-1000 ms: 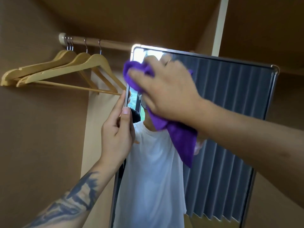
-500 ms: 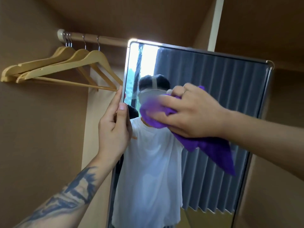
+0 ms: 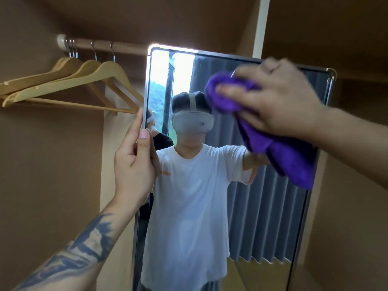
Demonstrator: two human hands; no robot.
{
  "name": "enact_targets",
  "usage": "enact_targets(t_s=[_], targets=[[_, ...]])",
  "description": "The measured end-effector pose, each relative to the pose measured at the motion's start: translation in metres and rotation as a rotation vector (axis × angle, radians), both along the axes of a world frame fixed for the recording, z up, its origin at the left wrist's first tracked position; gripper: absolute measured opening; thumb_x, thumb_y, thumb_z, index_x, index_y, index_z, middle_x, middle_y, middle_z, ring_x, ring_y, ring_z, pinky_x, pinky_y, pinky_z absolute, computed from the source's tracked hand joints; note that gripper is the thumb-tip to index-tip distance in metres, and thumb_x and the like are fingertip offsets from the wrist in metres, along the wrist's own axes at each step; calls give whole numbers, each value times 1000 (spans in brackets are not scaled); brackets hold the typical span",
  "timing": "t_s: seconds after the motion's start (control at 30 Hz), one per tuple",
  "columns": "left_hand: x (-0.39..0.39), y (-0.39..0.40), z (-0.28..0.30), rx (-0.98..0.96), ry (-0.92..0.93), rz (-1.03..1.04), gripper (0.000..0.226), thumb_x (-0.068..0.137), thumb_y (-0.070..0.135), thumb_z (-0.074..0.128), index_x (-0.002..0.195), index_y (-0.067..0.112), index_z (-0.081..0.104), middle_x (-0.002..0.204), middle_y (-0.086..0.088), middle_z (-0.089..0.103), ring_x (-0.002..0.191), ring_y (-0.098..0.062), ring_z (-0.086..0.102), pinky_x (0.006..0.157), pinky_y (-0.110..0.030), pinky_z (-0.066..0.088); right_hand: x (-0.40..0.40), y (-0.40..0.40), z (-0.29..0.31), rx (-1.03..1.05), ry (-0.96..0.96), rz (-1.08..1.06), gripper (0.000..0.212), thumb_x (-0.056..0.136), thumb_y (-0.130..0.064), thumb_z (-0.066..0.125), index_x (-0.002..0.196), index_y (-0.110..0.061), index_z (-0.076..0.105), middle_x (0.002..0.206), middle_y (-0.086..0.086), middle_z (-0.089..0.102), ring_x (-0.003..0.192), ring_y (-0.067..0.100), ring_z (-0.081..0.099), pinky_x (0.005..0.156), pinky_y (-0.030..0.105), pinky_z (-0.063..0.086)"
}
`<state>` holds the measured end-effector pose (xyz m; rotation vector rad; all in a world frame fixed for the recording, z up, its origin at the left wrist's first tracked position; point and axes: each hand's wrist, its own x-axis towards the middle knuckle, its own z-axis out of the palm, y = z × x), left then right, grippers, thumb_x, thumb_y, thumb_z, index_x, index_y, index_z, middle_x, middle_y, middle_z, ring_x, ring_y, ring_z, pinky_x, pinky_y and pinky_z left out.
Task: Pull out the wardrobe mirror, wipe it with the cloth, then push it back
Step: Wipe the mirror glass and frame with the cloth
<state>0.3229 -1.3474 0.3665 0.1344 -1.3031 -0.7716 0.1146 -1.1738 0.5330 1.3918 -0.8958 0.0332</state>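
We see the mirror [image 3: 241, 206], a tall glass panel with rounded corners in a thin metal frame, standing upright through the centre and right of the frame. Our left hand [image 3: 134, 162] grips its left edge at mid-height, fingers straight along the frame and thumb laid on the front. Our right hand [image 3: 277, 97], in the upper right, clutches the cloth [image 3: 279, 141], a plush purple rag bunched under the fingers and pressed to the glass, its loose tail hanging down to the right. The two hands are well apart. In the upper left, pale wooden hangers [image 3: 69, 80] with metal hooks hang from a round rail [image 3: 100, 46] between smooth brown panels.
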Motion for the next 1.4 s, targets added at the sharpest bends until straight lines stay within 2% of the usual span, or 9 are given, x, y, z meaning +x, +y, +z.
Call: enact_targets(t_s=[0.23,0.3,0.43,0.7,0.83,0.93,1.07,1.23,1.4], targets=[[-4,-16,-7,-65,54,19,39,112,33,48,144,57,54,108,-14,75,65,4,52,67,-11,47,-17,12,-40,48,-70,-3,46,103,-36,56,145,-16,60,135,25,59,92,42,57,78,52,50],[-5,-18,-9,-50,67,-13,39,112,35,49,141,60,55,77,14,68,59,0,47,61,-15,46,-28,22,-38,107,12,-16,44,106,-38,54,144,-17,61,133,23,60,91,42,60,76,51,50],[-3,-18,-9,-29,33,11,45,108,43,55,152,53,50,63,7,50,54,-10,41,52,-21,41,-47,34,-26,-141,-249,-13,51,103,-37,53,151,-19,53,138,27,55,101,50,57,86,55,46],[8,-7,-6,-82,-7,47,55,105,46,62,158,38,47,105,32,68,96,-13,54,79,-12,49,-55,44,-37,-67,-240,-45,53,105,-39,51,152,-13,54,135,31,57,101,52,59,86,61,47],[14,1,-7,-122,-4,76,60,102,44,69,158,39,47,142,10,67,106,-26,71,94,-29,58,-52,40,-53,-276,-464,46,53,99,-30,58,150,-16,54,138,27,53,113,49,53,92,53,45],[16,5,-7,-118,-20,77,62,101,42,71,157,45,46,142,0,68,104,-49,71,82,-56,62,-44,33,-69,-290,-533,64,55,97,-28,60,150,-15,55,139,26,51,112,48,52,90,51,45],[18,8,-8,-116,-30,98,62,101,44,71,157,47,45,140,-13,68,100,-39,73,80,-46,63,-62,49,-44,-112,-238,-45,54,105,-38,50,153,-13,51,137,30,54,105,50,56,87,57,46],[19,11,-9,-103,-52,86,62,101,45,70,157,48,44,145,-9,66,110,-53,69,89,-65,58,-51,46,-39,-344,-566,-3,59,98,-39,50,153,-19,46,145,25,46,118,48,48,92,52,47],[18,9,-10,-123,-44,133,62,103,42,68,159,42,43,144,20,65,68,-26,55,56,-39,54,-58,46,-56,-60,-234,-50,53,103,-36,53,151,-12,52,137,32,55,103,52,59,85,58,50]])
